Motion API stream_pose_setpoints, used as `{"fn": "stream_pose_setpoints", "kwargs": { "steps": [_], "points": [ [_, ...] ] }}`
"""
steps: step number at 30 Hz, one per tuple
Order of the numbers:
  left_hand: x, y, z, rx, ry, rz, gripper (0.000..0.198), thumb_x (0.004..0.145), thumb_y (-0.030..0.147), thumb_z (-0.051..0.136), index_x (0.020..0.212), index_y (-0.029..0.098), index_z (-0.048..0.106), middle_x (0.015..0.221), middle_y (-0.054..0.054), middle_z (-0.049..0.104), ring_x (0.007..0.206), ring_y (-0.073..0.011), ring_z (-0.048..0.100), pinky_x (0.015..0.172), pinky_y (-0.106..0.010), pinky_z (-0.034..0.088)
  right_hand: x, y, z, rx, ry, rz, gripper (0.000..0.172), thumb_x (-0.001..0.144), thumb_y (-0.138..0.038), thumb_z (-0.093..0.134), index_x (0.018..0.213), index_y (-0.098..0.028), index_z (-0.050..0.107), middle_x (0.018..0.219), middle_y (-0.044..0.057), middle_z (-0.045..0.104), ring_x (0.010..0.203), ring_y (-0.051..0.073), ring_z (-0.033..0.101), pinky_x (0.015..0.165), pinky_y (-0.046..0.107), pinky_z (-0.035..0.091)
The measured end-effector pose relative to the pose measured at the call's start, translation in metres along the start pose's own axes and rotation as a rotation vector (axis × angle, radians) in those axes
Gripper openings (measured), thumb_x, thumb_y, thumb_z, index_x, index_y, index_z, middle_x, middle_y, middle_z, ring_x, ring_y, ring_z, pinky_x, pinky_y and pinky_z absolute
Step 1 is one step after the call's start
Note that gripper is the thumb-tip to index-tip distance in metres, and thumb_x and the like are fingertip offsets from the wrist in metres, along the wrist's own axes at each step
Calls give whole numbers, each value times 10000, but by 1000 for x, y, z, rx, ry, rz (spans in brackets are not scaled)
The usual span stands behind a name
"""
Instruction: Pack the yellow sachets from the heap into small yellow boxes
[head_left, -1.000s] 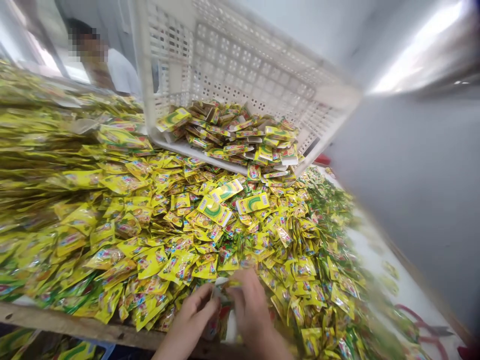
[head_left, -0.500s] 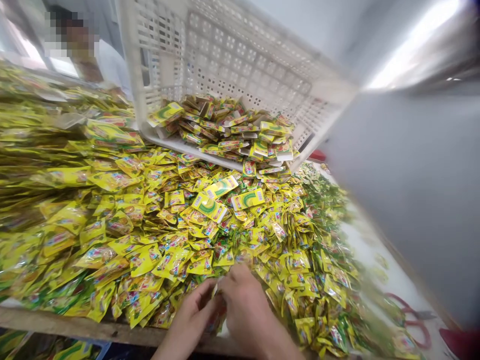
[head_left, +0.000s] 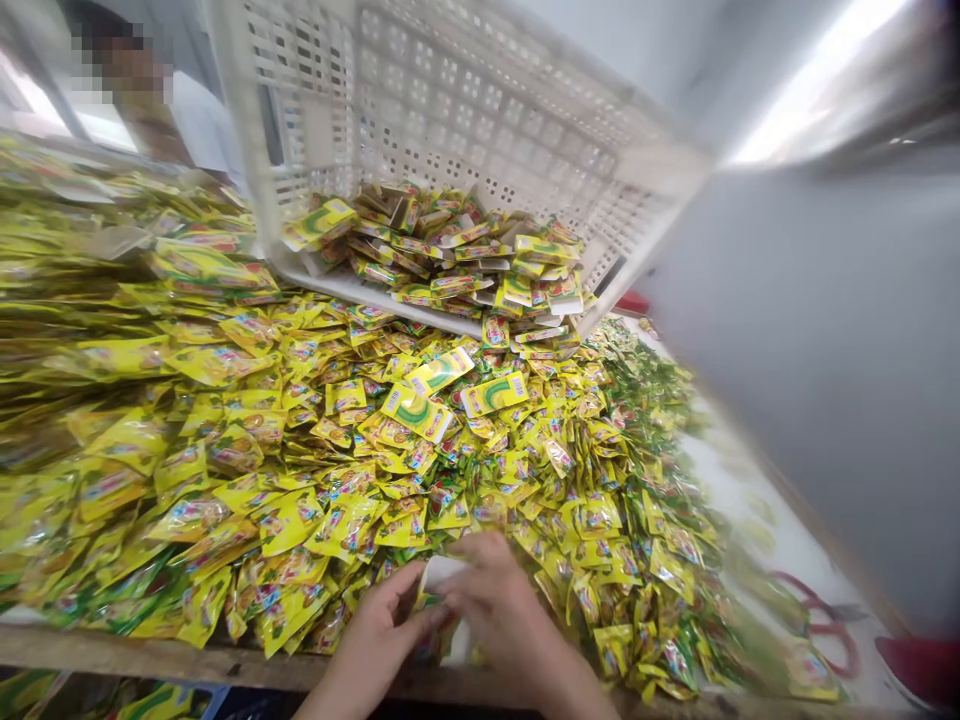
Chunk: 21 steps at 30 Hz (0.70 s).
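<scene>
- One sachet (head_left: 441, 578), pale side up, sits pinched between both your hands at the near edge of the table (head_left: 150, 655), low in the centre of the view.
- Your left hand (head_left: 379, 640) comes at it from below and left; its fingertips (head_left: 421, 608) close on the sachet's lower edge.
- Your right hand (head_left: 506, 620) is the nearer and covers its right end. The fingers (head_left: 480, 562) curl over the top, clenched on it.
- Long axis: it looks to run left to right across the gap between your hands, but too much is covered to be sure.
- The sachet lies directly ahead of both sets of fingertips, touching the front fringe of the pile of yellow sachets (head_left: 337, 450).
- Beyond the pile, a white crate (head_left: 450, 100) leans tipped toward you, with flat yellow packs (head_left: 450, 250) spilling at its lip.
- Red-handled scissors (head_left: 825, 620) lie well apart, to your right.
- Another person's white sleeve (head_left: 206, 130) shows at far left.
</scene>
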<state>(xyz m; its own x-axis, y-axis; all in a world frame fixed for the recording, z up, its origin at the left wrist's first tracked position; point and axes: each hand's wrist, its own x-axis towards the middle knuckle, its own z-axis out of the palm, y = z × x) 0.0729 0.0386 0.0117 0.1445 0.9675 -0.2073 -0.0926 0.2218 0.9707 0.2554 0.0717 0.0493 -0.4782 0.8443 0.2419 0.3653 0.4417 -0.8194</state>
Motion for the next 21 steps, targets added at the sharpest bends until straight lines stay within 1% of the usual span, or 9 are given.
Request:
{"fn": "stream_pose_setpoints", "kwargs": {
  "steps": [1,3,5,6,8,10,13,17,21],
  "points": [
    [-2,1,0,-17,29,-33,366,812,392,688,1140,232,699,1173,-58,715,1110,-279,617,991,-372,447,-4,2,3,104,89,79,129,892,-187,594,866,-236,710,1016,57,640,956,212,580,833,351,483],
    [-6,6,0,-69,101,-111,361,857,453,609,1113,222,717,1162,-60,718,1148,-275,594,1031,-384,413,-12,8,12,383,222,285,84,867,-284,633,905,-217,668,853,38,631,724,173,596,630,277,500],
    [-7,12,-1,-97,100,-171,344,859,445,599,1059,203,740,1096,-64,739,1124,-268,603,1017,-374,418,-17,13,24,687,208,471,224,788,-365,710,922,-212,618,718,-13,578,492,111,481,423,208,397],
    [-7,16,-2,-88,69,-185,311,839,415,627,1021,194,751,1038,-61,752,1071,-261,625,976,-357,443,-18,14,30,792,183,522,271,750,-376,740,916,-211,606,680,-34,553,442,88,421,381,189,347],
    [-5,21,-4,-48,9,-178,233,787,346,682,936,186,761,901,-43,764,925,-235,662,859,-308,491,-17,14,38,801,178,509,251,714,-351,769,852,-199,624,641,-46,530,458,78,407,405,178,352],
    [-1,22,-6,-31,26,-124,215,760,329,705,919,192,755,856,-30,764,857,-220,677,806,-286,513,-13,11,40,627,233,405,180,722,-327,766,795,-184,685,663,-18,562,553,101,476,481,187,409],
    [2,16,-9,22,117,-54,284,757,386,717,971,206,759,980,-57,775,960,-254,691,893,-326,523,-5,7,32,500,244,326,220,795,-395,701,801,-187,769,714,32,616,553,115,501,435,193,397],
    [0,11,-10,161,171,-2,280,797,436,678,953,221,769,1025,-66,770,1008,-270,685,933,-345,523,1,7,23,560,212,390,255,773,-427,730,731,-180,777,646,24,621,483,102,497,418,200,394],
    [2,14,-8,231,109,91,241,808,404,676,964,242,763,1050,-59,750,1038,-261,668,937,-327,520,2,11,26,725,196,497,281,637,-400,841,751,-161,747,607,8,648,518,115,548,490,212,440]
  ]
}}
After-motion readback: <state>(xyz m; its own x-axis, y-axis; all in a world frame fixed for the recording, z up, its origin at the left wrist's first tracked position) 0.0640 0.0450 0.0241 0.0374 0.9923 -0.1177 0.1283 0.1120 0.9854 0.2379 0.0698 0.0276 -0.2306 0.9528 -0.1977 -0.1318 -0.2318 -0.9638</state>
